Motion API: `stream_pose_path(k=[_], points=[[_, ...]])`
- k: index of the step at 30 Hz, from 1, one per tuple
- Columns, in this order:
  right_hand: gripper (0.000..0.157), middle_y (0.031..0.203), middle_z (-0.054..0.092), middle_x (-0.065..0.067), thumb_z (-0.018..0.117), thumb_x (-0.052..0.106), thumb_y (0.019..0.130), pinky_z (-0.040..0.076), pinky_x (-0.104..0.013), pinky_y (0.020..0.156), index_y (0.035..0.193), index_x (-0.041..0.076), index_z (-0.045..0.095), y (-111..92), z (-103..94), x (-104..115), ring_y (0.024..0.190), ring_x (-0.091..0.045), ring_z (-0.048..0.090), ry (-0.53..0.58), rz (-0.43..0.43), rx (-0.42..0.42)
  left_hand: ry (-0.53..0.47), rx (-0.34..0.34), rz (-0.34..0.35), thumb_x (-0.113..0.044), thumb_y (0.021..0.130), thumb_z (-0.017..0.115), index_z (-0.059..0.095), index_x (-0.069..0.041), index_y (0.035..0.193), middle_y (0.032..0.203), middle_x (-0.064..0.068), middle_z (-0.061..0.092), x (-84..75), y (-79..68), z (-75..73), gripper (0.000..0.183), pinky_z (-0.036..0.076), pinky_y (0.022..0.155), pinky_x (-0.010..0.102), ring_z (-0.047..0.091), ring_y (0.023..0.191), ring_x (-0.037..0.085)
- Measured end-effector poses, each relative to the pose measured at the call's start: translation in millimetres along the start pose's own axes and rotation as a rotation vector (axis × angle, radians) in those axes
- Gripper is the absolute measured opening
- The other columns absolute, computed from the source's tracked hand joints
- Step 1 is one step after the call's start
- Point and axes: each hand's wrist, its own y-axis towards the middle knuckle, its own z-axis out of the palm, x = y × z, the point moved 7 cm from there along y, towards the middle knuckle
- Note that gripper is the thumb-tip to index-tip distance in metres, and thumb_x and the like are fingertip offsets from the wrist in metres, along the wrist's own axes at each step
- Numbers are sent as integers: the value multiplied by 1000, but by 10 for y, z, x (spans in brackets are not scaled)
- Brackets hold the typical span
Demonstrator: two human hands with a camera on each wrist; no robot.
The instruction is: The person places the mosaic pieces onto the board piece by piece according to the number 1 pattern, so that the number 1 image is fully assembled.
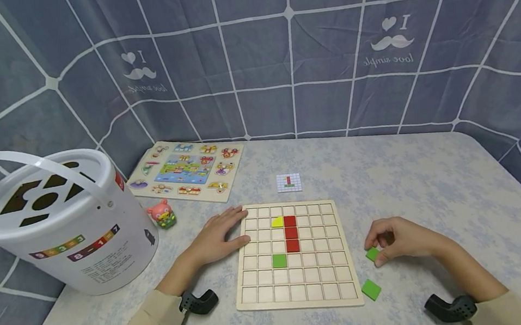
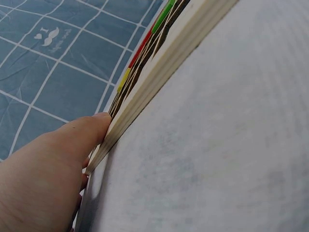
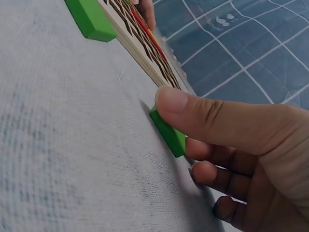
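A wooden grid board [image 1: 268,293] lies flat in the middle of the table. On it are red squares [image 1: 291,233] in a column, a yellow rounded piece [image 1: 277,222] beside the top one, and a green square [image 1: 279,261] lower left. My left hand [image 1: 218,236] rests at the board's left edge, fingers extended, thumb touching the rim. Right of the board, my right hand [image 1: 401,240] pinches a green square tile [image 3: 169,133] between thumb and fingers, at the tabletop. Another green tile [image 1: 371,289] lies near the board's lower right corner.
Behind the board lies a small pattern card [image 1: 289,183]. A wooden picture puzzle [image 1: 187,172] is at the back left, with a pink-headed toy figure [image 1: 162,214] in front of it. A white lidded bucket [image 1: 98,244] stands on the left. A tiled-pattern curtain [image 1: 257,58] surrounds the table.
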Motion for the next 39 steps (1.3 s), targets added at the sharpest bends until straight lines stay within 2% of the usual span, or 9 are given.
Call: stream_pose_path(k=[5,16,24,31,39], points=[[21,86,61,-5,82,14,79,46,-30,58,97,8,72,-8,2,8,69,-13,50,3,-12,3,-2,1,-2,-45,94,61,42,-10,149,155,14,33,-3,1,1,68,15,114,57,24,144,33],[22,85,60,-3,83,20,77,45,-29,59,92,11,70,-5,-5,37,70,-12,49,-36,27,-33,-4,2,-1,-44,94,61,42,-9,149,155,14,33,1,5,3,68,15,114,58,24,144,33],[25,82,57,1,84,25,76,45,-27,59,90,13,67,-6,-14,-6,69,-10,48,-99,99,-56,13,0,10,-43,94,61,42,-7,148,154,15,35,-10,15,-5,68,16,114,57,25,144,34],[29,73,52,0,84,23,76,43,-27,56,88,8,62,-10,-16,-42,64,-9,47,-74,195,-56,10,2,5,-43,94,61,42,-7,148,154,15,34,-12,7,-2,68,16,114,58,25,144,34],[21,70,55,1,79,15,82,46,-26,54,89,5,62,-8,-34,-49,60,-8,49,-14,175,-95,5,0,-2,-44,94,61,43,-8,148,154,15,34,-15,1,-2,68,16,114,57,25,144,34]])
